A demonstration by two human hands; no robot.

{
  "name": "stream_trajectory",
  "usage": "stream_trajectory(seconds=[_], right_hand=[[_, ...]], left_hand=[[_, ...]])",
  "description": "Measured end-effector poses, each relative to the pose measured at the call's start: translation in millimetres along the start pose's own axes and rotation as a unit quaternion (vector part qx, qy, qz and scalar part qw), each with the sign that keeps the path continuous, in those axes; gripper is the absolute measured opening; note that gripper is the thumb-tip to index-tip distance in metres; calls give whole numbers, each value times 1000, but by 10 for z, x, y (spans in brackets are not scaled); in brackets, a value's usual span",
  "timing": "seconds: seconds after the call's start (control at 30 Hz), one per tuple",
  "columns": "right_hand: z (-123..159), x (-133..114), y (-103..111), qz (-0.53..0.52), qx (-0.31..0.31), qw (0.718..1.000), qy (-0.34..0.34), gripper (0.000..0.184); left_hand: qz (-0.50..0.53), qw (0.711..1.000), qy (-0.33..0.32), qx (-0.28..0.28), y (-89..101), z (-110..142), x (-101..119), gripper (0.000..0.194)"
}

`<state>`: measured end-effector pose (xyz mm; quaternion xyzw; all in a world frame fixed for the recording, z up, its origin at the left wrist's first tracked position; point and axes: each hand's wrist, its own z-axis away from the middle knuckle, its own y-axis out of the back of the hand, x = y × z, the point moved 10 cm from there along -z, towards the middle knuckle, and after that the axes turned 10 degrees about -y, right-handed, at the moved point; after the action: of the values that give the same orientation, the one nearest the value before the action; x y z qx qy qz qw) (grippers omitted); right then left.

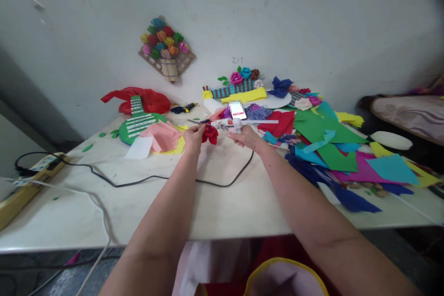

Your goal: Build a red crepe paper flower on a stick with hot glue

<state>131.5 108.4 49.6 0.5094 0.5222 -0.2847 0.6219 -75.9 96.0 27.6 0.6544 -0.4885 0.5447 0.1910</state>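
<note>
My left hand [193,138] pinches a red crepe paper flower [210,134] over the middle of the table. Close by on the right, my right hand [244,136] grips a hot glue gun [237,123], its front end pointing left toward the flower. A long white glue stick [267,121] sticks out of the gun's back end. From below that hand a black cord [239,173] loops across the table to the left. Whether the gun's tip touches the flower I cannot tell.
A green guitar-shaped piece [140,126] lies left, by pink paper [161,136]. Behind the hands are a lit phone [237,111] and yellow paper [244,96]. Coloured paper sheets [322,122] crowd the right. A power strip [41,171] sits at the left edge.
</note>
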Motion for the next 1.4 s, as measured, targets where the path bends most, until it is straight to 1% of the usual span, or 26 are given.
stream_trajectory(seconds=[0.17, 0.23, 0.5, 0.63, 0.73, 0.8, 0.87, 0.93, 1.0, 1.1, 1.17, 1.33, 1.4], right_hand=[[9, -62, 5, -46, -21, 998, 43, 34], [18, -84, 13, -64, -24, 996, 51, 36], [36, -96, 92, -138, -1, 990, 23, 40], [-6, -34, 170, -140, 33, 989, 15, 42], [-58, 65, 246, -75, 78, 994, 1, 39], [-74, 120, 317, 21, 126, 992, -11, 32], [-67, 110, 350, 150, 162, 975, -8, 29], [-51, 85, 331, 275, 174, 946, -9, 30], [-35, 79, 289, 365, 166, 916, -19, 33], [-19, 86, 213, 442, 138, 886, -28, 34], [-21, 88, 148, 470, 119, 875, -18, 37], [-83, 201, -31, 502, 72, 862, -3, 56], [-108, 241, -120, 513, 56, 856, 9, 57]], left_hand=[[5, 1000, -1, 9, 7, -11, -12, 34], [6, 1000, -3, 8, 5, -17, -15, 35], [11, 1000, -6, 5, 3, -27, -33, 34], [13, 1000, -6, 7, 16, -32, -35, 34], [16, 1000, -12, 8, 37, -47, -32, 37], [24, 1000, -16, 11, 55, -60, -33, 39], [39, 999, -17, 13, 68, -70, -34, 40], [50, 999, -16, 16, 74, -76, -36, 39], [53, 998, -14, 21, 83, -79, -41, 37], [55, 998, -14, 21, 74, -77, -45, 37], [60, 998, -15, 14, 51, -73, -47, 39], [70, 998, -3, 5, 8, -51, -64, 39], [77, 997, 0, 3, -9, -45, -66, 37]])
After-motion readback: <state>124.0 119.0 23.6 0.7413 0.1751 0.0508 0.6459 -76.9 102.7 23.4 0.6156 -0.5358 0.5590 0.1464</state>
